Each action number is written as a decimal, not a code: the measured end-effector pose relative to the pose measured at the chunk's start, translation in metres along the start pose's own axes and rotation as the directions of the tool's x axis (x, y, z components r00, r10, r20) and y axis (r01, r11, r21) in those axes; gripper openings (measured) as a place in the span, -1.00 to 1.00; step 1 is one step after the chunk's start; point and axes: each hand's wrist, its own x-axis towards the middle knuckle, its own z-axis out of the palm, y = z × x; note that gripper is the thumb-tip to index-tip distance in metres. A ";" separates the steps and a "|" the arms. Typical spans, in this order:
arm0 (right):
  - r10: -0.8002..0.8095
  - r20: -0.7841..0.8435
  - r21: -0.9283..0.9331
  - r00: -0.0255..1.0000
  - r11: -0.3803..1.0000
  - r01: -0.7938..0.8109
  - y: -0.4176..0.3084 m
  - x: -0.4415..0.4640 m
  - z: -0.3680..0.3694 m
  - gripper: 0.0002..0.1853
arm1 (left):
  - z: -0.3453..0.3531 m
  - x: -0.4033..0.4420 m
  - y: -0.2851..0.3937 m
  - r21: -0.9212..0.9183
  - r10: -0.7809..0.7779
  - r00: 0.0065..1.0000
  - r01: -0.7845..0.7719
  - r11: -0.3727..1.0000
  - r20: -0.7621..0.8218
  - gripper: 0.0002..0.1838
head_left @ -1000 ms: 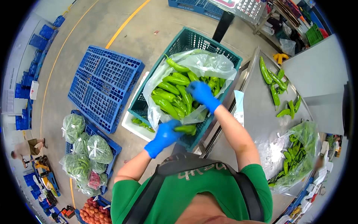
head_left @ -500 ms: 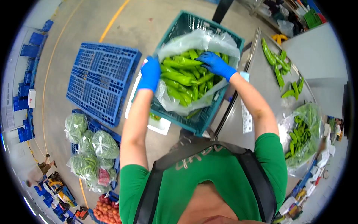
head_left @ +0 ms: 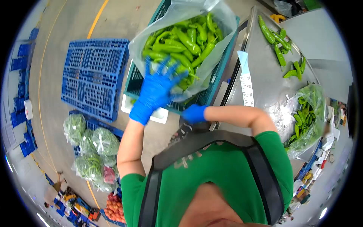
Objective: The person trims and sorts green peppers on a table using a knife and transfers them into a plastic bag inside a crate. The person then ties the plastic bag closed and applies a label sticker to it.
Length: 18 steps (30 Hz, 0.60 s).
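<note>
Long green peppers (head_left: 177, 39) fill a clear plastic bag (head_left: 143, 36), which lines a dark green crate (head_left: 221, 70). Over the near left part of the peppers, my left hand (head_left: 157, 89) in a blue glove is open, its fingers spread and slightly blurred. Whether its fingertips press on the peppers I cannot tell. My right hand (head_left: 194, 114), also gloved in blue, is curled closed at the near edge of the crate, close to my body. What its fingers hold, if anything, is hidden.
A steel table (head_left: 261, 81) on the right bears loose peppers (head_left: 278, 41), a bag of peppers (head_left: 306, 121) and a label strip (head_left: 246, 89). Left are a blue pallet (head_left: 94, 77), bagged green produce (head_left: 89, 166) and a white tray (head_left: 160, 115) beneath the crate.
My right hand has left the peppers and come back to the crate's near edge. My left hand has moved from the bag's left rim onto the peppers. The bag's rim stands wider and higher.
</note>
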 end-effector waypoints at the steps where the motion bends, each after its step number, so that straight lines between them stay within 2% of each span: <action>1: -0.077 0.002 0.014 0.997 0.997 0.077 -0.006 0.018 -0.012 -0.81 | 0.017 -0.007 0.000 0.074 0.042 0.992 -0.051 0.996 0.117 -0.09; 2: -0.067 -0.061 -0.046 0.996 0.997 0.065 0.016 0.067 0.030 -0.77 | 0.018 -0.010 0.001 0.025 0.009 0.984 -0.014 1.000 0.176 -0.18; 3: -0.063 -0.037 -0.134 0.997 0.989 0.058 0.012 0.080 0.024 -0.75 | 0.017 -0.016 0.001 -0.024 -0.022 0.969 0.029 0.999 0.248 -0.28; 5: 0.009 0.133 -0.016 0.991 1.000 -0.007 0.004 0.051 -0.026 -0.73 | 0.019 -0.036 -0.009 0.180 -0.010 0.939 -0.055 0.982 0.345 -0.56; 6: -0.093 0.130 0.028 0.987 0.996 0.090 0.026 0.051 -0.022 -0.67 | 0.021 -0.046 -0.015 0.107 0.034 0.965 -0.063 0.992 0.259 -0.72; 7: -0.001 0.091 0.189 0.996 0.982 -0.016 0.028 0.028 -0.040 -0.63 | 0.010 -0.047 -0.014 0.063 0.020 0.975 -0.034 0.997 0.220 -0.71; 8: 0.133 -0.006 0.212 0.991 0.969 -0.128 0.034 0.007 -0.042 -0.60 | -0.009 -0.045 -0.011 0.016 0.002 0.984 -0.004 1.000 0.176 -0.71; 9: 0.124 -0.040 0.129 0.991 0.985 -0.118 0.043 0.014 -0.021 -0.60 | -0.025 -0.042 -0.007 -0.032 -0.015 0.991 0.020 0.999 0.132 -0.70; 10: 0.115 -0.074 0.044 0.991 0.993 -0.112 0.053 0.021 0.002 -0.60 | -0.032 -0.038 -0.003 -0.007 -0.006 1.000 0.006 1.000 0.003 -0.70; 13: 0.099 -0.118 -0.118 0.988 0.987 -0.113 0.059 0.073 0.042 -0.59 | -0.022 -0.030 0.015 -0.072 -0.010 1.000 0.012 0.997 0.023 -0.39; 15: 0.086 -0.090 -0.145 0.992 0.985 -0.098 0.046 0.122 0.052 -0.59 | -0.007 -0.034 0.028 0.001 0.041 0.996 -0.041 0.999 0.075 -0.16; 17: 0.096 -0.049 -0.150 0.994 0.983 -0.102 0.038 0.144 0.056 -0.59 | -0.008 -0.043 0.037 0.048 0.014 0.972 -0.026 0.998 0.237 -0.13; 18: 0.096 -0.034 -0.154 0.995 0.983 -0.100 0.036 0.146 0.051 -0.59 | -0.004 -0.049 0.037 0.132 0.000 0.976 -0.029 0.991 0.216 -0.12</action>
